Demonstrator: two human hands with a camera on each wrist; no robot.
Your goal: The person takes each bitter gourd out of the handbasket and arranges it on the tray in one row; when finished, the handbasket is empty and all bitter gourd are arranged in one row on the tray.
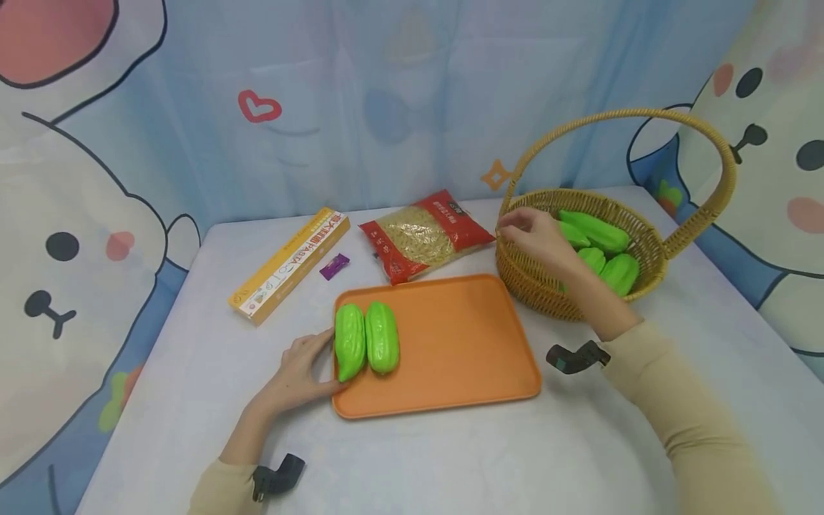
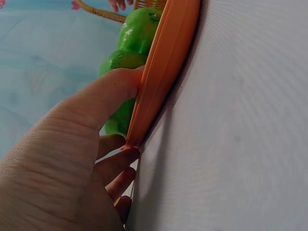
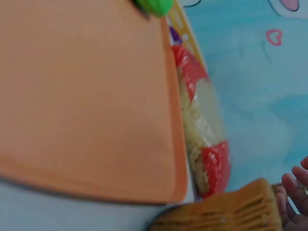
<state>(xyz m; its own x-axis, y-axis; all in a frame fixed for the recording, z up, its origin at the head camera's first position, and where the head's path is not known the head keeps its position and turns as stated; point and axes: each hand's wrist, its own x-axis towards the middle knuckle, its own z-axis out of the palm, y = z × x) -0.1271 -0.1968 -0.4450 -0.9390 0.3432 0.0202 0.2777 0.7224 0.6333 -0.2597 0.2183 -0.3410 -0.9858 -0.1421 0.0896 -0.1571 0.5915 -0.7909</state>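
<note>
While two tan sleeves (image 1: 702, 429) reach in from the near side, each with a black camera (image 1: 278, 478) at the cuff, the left hand (image 1: 297, 372) rests at the left end of an orange tray (image 1: 460, 343) on the white table (image 1: 418, 465). Its thumb and fingers are spread wide about the left gourd (image 1: 350, 342), the thumb by the near end and the fingers at the rim, none wrapped round anything. Just right of it on the tray lies the right gourd (image 1: 383, 337), lengthwise from near to far.

Farther right stands a wicker basket (image 1: 537, 290), its handle arching up, with several green gourds (image 1: 599, 232) inside. The right hand (image 1: 543, 239) hangs over its left side, fingers loosely bent and nothing visible in them; whether they touch the rim, I cannot tell.

Beyond the tray, from left to right, lie a yellow box (image 1: 290, 266), a small purple packet (image 1: 335, 266) and a red bag (image 1: 425, 236), near the tray's far edge. Behind hangs a blue curtain (image 1: 309, 164) with a red heart (image 1: 260, 106).
</note>
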